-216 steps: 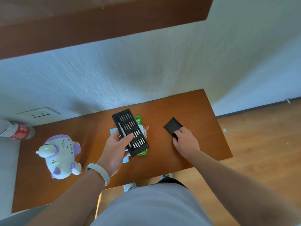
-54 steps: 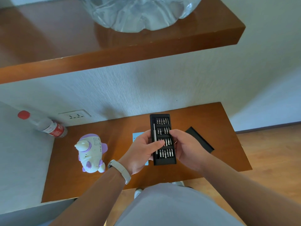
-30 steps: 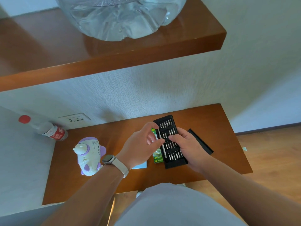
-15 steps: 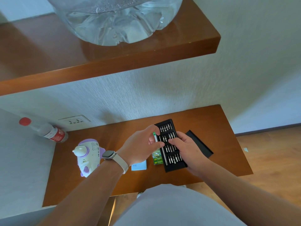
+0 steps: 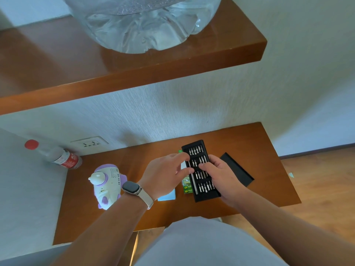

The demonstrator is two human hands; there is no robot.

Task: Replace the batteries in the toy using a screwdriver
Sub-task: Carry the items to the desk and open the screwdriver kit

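Note:
The white and purple toy (image 5: 106,186) lies on the wooden table (image 5: 259,150), left of my hands. A black bit tray (image 5: 206,192) with rows of silver bits rests near the table's middle. A silver screwdriver (image 5: 193,182) lies in the slot along the tray's left edge. My left hand (image 5: 165,174) pinches the screwdriver's upper end between thumb and index finger. My right hand (image 5: 221,175) grips the tray from the right, with the thumb across the bits. A green battery pack (image 5: 187,186) sticks out from under the tray's left side.
The tray's black sleeve (image 5: 238,171) lies to the right. A pale blue card (image 5: 167,195) sits under my left wrist. A red-capped bottle (image 5: 57,157) lies by the wall outlet (image 5: 89,144). A wooden shelf (image 5: 134,73) above carries a large water jug (image 5: 144,22).
The tray went from being held up in both hands to resting on the table. My left hand shifted from the tray's edge onto the screwdriver's upper end.

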